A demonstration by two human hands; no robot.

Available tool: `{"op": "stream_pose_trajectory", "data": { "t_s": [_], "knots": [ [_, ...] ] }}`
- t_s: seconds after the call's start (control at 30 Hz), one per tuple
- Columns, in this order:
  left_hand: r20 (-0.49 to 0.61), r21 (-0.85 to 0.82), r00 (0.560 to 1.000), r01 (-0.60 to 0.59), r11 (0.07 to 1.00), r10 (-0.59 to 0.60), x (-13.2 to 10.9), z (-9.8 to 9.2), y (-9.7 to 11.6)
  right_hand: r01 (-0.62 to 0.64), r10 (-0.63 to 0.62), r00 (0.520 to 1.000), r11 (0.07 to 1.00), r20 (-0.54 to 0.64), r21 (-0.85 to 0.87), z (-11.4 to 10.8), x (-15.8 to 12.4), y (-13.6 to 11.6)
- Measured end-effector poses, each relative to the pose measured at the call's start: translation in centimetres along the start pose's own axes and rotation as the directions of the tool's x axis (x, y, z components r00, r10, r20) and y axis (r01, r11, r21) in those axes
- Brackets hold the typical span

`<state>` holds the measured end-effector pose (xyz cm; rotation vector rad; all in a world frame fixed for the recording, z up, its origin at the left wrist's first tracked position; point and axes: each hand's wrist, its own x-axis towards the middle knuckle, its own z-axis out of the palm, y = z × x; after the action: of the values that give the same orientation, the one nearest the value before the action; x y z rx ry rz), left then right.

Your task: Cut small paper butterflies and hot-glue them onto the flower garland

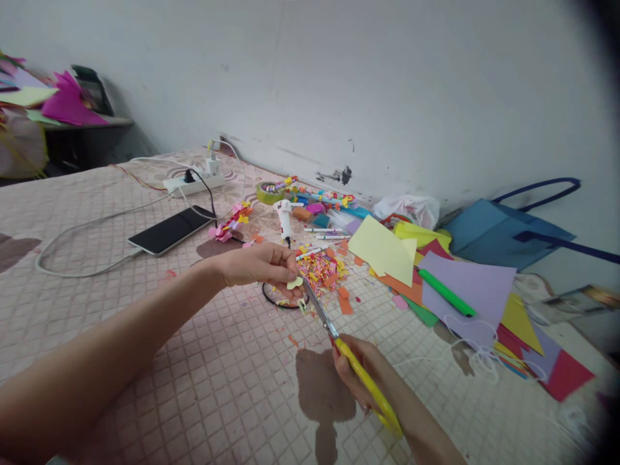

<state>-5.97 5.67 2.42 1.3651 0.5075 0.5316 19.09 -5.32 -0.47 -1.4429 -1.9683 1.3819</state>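
- Head view. Took the scrap pile (322, 268) of coloured paper snippets as landmark on the quilted cloth (194, 361).
- Logged left hand (259, 265) just left of the pile, thumb and fingertips pinched shut on a pale-yellow paper cutout (294, 283). Judged the tight pinch to steady so small a piece at the blades.
- Logged right hand (372, 374) nearer the camera than the pile, fingers closed through the yellow handles of the scissors (349, 355). Blade tips meet the cutout; could not tell the blade gap.
- Found the hands apart, joined only through cutout and scissors, and raised off the cloth. Probably held beside the pile so trimmings fall there.
- Noted a glue gun (285, 218) just behind the pile, upright on its stand, with markers (322, 230) beside it.
- Noted a yellow sheet (382, 248), a lilac sheet (465, 284) and a green marker (445, 292) right of the pile, fanned within reach.
- Noted a phone (170, 230) well left of the pile, cabled toward a power strip (194, 184) behind it.
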Motion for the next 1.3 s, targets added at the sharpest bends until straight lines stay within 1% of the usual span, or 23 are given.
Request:
{"op": "stream_pose_trajectory", "data": {
  "t_s": [0.17, 0.33, 0.37, 0.43, 0.47, 0.5, 0.53, 0.57, 0.63, 0.7, 0.73, 0.8, 0.9, 0.93, 1.0, 1.03, 1.07, 1.1, 1.13, 1.17, 1.2, 1.23, 1.3],
  "knots": [
    [0.007, -0.016, 1.000, 0.005, 1.000, -0.005, 0.0, 0.0, -0.1, -0.031, 0.031, 1.000, 0.999, -0.003, 0.038, 0.0, -0.1, -0.5],
    [-0.013, -0.009, 1.000, 0.011, 1.000, -0.011, -0.1, 0.3, 0.1, -0.056, 0.059, 0.998, 0.993, -0.022, 0.105, 0.2, 0.2, 0.2],
    [-0.022, -0.011, 1.000, 0.019, 1.000, -0.020, 0.0, 0.4, 0.2, -0.065, 0.070, 0.996, 0.992, -0.047, 0.112, 0.0, 0.3, 0.5],
    [-0.048, -0.023, 0.998, 0.041, 0.999, -0.042, 0.1, 0.7, 0.2, -0.073, 0.085, 0.982, 0.994, -0.169, 0.077, -0.7, 0.7, 1.2],
    [-0.067, -0.032, 0.996, 0.050, 0.998, -0.052, 0.1, 0.8, 0.1, -0.080, 0.082, 0.963, 0.997, -0.257, 0.018, -1.3, 0.9, 1.6],
    [-0.091, -0.040, 0.994, 0.058, 0.997, -0.062, 0.2, 1.0, 0.1, -0.097, 0.066, 0.931, 0.993, -0.360, -0.071, -2.0, 1.0, 1.9],
    [-0.118, -0.047, 0.991, 0.064, 0.997, -0.069, 0.3, 1.1, -0.1, -0.141, 0.042, 0.894, 0.972, -0.446, -0.190, -2.8, 1.1, 2.3],
    [-0.147, -0.051, 0.986, 0.068, 0.996, -0.075, 0.4, 1.2, -0.2, -0.223, 0.025, 0.849, 0.922, -0.528, -0.316, -3.6, 1.1, 2.6],
    [-0.200, -0.053, 0.976, 0.073, 0.996, -0.082, 0.6, 1.5, -0.5, -0.414, 0.025, 0.784, 0.765, -0.620, -0.493, -5.1, 1.1, 3.4],
    [-0.238, -0.051, 0.968, 0.069, 0.996, -0.080, 0.7, 1.8, -0.7, -0.523, 0.027, 0.753, 0.631, -0.657, -0.573, -6.2, 1.0, 4.2],
    [-0.254, -0.048, 0.964, 0.066, 0.997, -0.076, 0.7, 1.9, -0.8, -0.537, 0.018, 0.753, 0.594, -0.658, -0.598, -6.6, 0.9, 4.6],
    [-0.280, -0.035, 0.957, 0.066, 0.997, -0.073, 0.8, 2.1, -0.9, -0.511, -0.018, 0.776, 0.568, -0.631, -0.645, -7.2, 0.8, 5.4],
    [-0.319, 0.000, 0.944, 0.087, 0.996, -0.082, 1.0, 2.2, -1.2, -0.457, -0.056, 0.808, 0.569, -0.586, -0.684, -7.9, 0.5, 6.3],
    [-0.333, 0.010, 0.939, 0.094, 0.996, -0.085, 1.1, 2.2, -1.3, -0.455, -0.065, 0.806, 0.568, -0.589, -0.685, -8.1, 0.4, 6.5],
    [-0.360, 0.022, 0.930, 0.095, 0.995, -0.081, 1.2, 2.4, -1.5, -0.454, -0.116, 0.776, 0.581, -0.620, -0.676, -8.5, 0.2, 6.5],
    [-0.372, 0.025, 0.925, 0.090, 0.996, -0.074, 1.2, 2.5, -1.6, -0.438, -0.161, 0.750, 0.606, -0.642, -0.664, -8.7, 0.2, 6.4],
    [-0.382, 0.026, 0.922, 0.083, 0.996, -0.067, 1.3, 2.7, -1.8, -0.402, -0.209, 0.720, 0.653, -0.662, -0.642, -8.7, 0.2, 6.2],
    [-0.390, 0.025, 0.919, 0.075, 0.997, -0.059, 1.3, 3.0, -1.9, -0.341, -0.247, 0.690, 0.718, -0.680, -0.606, -8.5, 0.3, 5.9],
    [-0.392, 0.022, 0.918, 0.067, 0.998, -0.053, 1.3, 3.3, -2.1, -0.257, -0.266, 0.671, 0.792, -0.692, -0.554, -8.2, 0.4, 5.5],
    [-0.393, 0.016, 0.918, 0.060, 0.998, -0.049, 1.4, 3.6, -2.2, -0.161, -0.263, 0.668, 0.862, -0.696, -0.480, -7.8, 0.6, 5.1],
    [-0.394, 0.003, 0.918, 0.055, 0.998, -0.050, 1.4, 4.0, -2.3, -0.064, -0.246, 0.684, 0.917, -0.687, -0.393, -7.1, 0.8, 4.6],
    [-0.394, -0.017, 0.918, 0.049, 0.999, -0.051, 1.5, 4.4, -2.4, 0.017, -0.224, 0.714, 0.953, -0.664, -0.303, -6.4, 1.0, 4.0],
    [-0.399, -0.071, 0.915, 0.034, 0.997, -0.060, 1.5, 5.2, -2.6, 0.116, -0.165, 0.775, 0.986, -0.611, -0.118, -4.7, 1.5, 2.9]
  ]
}}
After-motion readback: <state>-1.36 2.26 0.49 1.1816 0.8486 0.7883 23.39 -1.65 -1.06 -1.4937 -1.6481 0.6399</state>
